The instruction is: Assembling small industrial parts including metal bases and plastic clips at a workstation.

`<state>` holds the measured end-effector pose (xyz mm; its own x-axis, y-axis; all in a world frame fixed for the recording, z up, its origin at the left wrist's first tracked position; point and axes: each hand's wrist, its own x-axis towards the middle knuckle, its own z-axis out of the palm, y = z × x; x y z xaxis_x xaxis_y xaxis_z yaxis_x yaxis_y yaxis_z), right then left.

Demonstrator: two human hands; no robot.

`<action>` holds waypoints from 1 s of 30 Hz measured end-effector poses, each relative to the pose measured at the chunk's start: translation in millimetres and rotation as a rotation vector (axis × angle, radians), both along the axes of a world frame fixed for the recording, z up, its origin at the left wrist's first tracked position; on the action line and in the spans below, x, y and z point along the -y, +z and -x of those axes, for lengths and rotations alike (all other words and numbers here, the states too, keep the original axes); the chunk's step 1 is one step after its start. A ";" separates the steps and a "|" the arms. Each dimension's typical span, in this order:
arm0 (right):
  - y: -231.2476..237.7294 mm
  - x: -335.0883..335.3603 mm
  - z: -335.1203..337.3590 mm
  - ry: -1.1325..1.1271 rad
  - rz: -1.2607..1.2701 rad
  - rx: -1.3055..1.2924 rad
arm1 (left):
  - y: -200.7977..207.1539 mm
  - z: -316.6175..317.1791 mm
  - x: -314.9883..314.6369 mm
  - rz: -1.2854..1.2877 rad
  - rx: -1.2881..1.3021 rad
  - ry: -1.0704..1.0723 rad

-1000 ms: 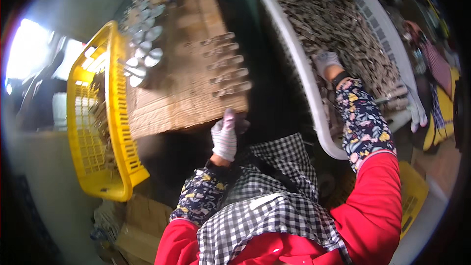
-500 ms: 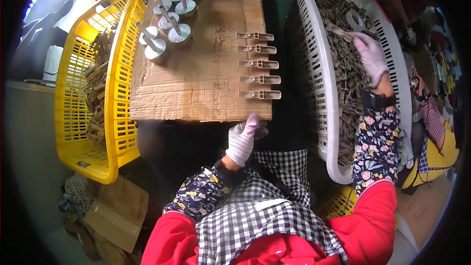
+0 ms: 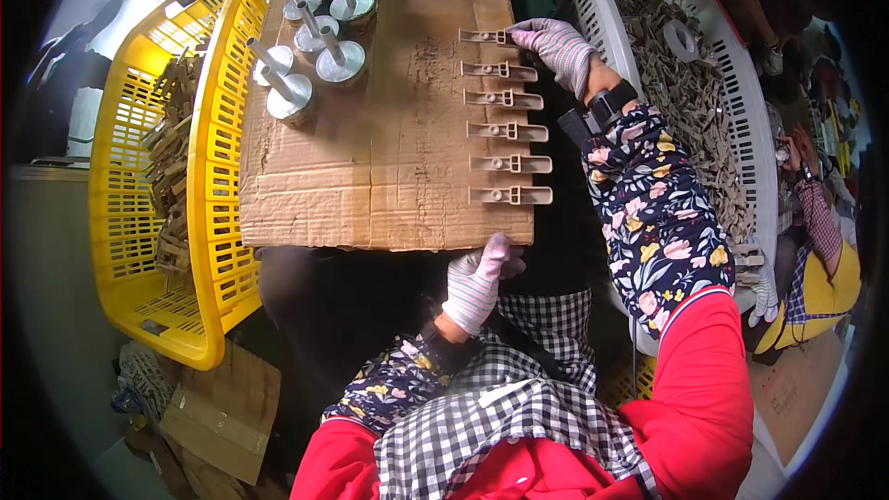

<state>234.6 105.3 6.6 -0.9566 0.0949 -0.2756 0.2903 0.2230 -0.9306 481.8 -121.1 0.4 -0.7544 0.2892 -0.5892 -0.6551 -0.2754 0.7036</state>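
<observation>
At the far right part of the cardboard sheet (image 3: 389, 167), my right hand (image 3: 558, 51) in a striped glove pinches the end of a beige plastic clip-like part (image 3: 483, 36). This piece lies at the far end of a column of several matching beige parts (image 3: 507, 132), set side by side along the right edge. My left hand (image 3: 475, 289), also gloved, grips the near edge of the cardboard with its thumb upright at the rim; its other fingers are partly hidden. Round metal discs with upright rods (image 3: 341, 60) stand at the sheet's far left.
A white basket (image 3: 611, 32) full of beige parts stands on the right, with a white ring (image 3: 681, 40) on the pile. The yellow basket (image 3: 199, 176) on the left holds brownish pieces. Folded cardboard (image 3: 222, 417) lies low at left. Other people sit at far right.
My right hand has come left from the white basket to the cardboard, bringing one beige part to the column's far end. My left hand stays at the near edge.
</observation>
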 end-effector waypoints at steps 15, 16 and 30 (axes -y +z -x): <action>-11.8 -6.1 7.6 0.095 -0.003 -0.028 | -4.4 -1.0 -0.5 0.013 -0.018 0.013; -12.2 -6.2 7.7 0.092 -0.011 -0.030 | -4.2 -1.0 -1.1 0.014 -0.019 0.012; 53.4 32.5 1.0 0.137 -0.962 0.216 | -3.4 0.0 -0.5 -0.062 -0.026 0.045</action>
